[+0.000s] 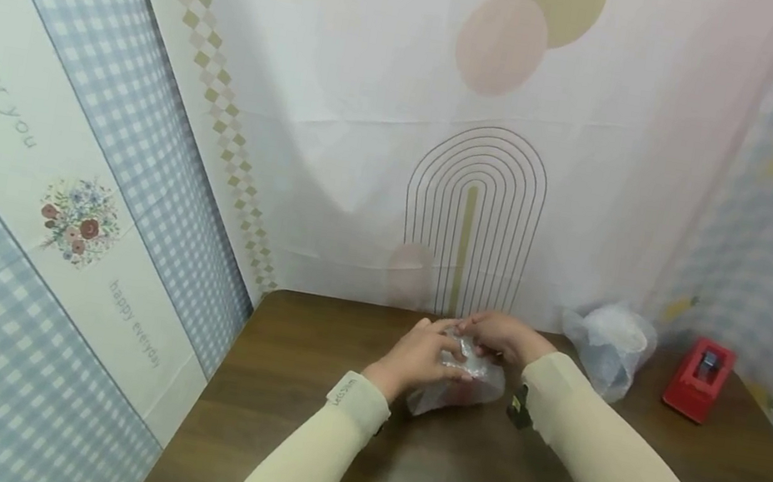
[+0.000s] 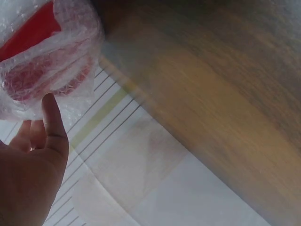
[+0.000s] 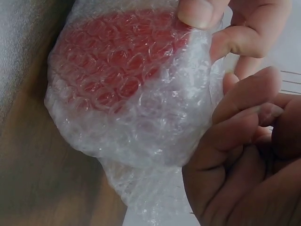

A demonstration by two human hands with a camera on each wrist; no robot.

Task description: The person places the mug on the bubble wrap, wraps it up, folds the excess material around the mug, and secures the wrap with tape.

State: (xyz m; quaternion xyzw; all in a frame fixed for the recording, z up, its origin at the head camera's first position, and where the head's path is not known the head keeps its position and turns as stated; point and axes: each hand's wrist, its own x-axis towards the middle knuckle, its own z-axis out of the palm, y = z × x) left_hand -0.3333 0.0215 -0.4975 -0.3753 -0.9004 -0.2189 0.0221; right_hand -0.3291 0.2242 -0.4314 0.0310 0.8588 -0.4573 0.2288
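A red object in clear bubble wrap [image 1: 465,388] is held between both hands above the wooden table; its exact kind is hidden by the wrap. My left hand [image 1: 423,358] grips it from the left, thumb on the near face and other fingers behind, as the right wrist view shows. At the wrap's far edge, my right hand [image 3: 249,165] has curled fingers against the bubble wrap [image 3: 141,127] and seems to pinch it. In the left wrist view, red shows through the wrapping [image 2: 47,70] above the left hand [image 2: 33,174].
On the right of the table [image 1: 286,394] stands a red tape dispenser [image 1: 700,379]. Left of it lies a crumpled bundle of whitish wrap [image 1: 613,344]. A patterned white cloth [image 1: 335,182] hangs along the table's back edge, with checked cloth [image 1: 155,70] at the left.
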